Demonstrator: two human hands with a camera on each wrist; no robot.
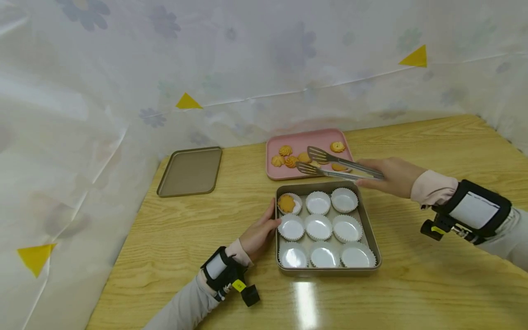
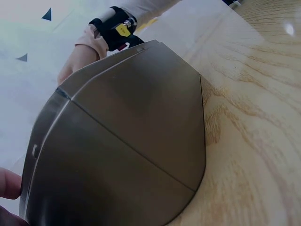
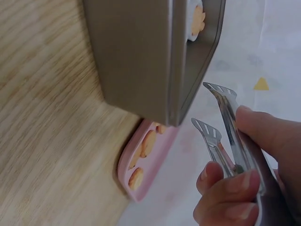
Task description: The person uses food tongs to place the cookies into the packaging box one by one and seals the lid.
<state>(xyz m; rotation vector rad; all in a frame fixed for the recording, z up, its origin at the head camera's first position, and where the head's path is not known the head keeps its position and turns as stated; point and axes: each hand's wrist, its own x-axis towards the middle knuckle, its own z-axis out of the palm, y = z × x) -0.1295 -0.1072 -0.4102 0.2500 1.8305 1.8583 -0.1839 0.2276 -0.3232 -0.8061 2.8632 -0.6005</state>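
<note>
My right hand (image 1: 389, 176) grips metal tongs (image 1: 346, 162) with slotted ends, thumb on one arm and fingers on the other. The tongs' ends are spread, with nothing between them, over the pink tray (image 1: 272, 137) in the head view. Several golden cookies (image 1: 285, 150) lie on that tray. My left hand (image 1: 257, 233) holds the left wall of a deep square baking pan (image 1: 330, 271), thumb over its rim. Inside stand white fluted paper cups (image 1: 318, 227) in three rows of three. One cookie (image 1: 286, 203) sits in the far left cup, leaving part of its bottom showing.
A shallow bronze-coloured tray (image 1: 189, 173) lies at the table's far left. The wooden table (image 1: 198, 238) meets a flower-patterned plastic sheet (image 1: 247, 59) at the back and left, with yellow triangles (image 1: 189, 101) on it.
</note>
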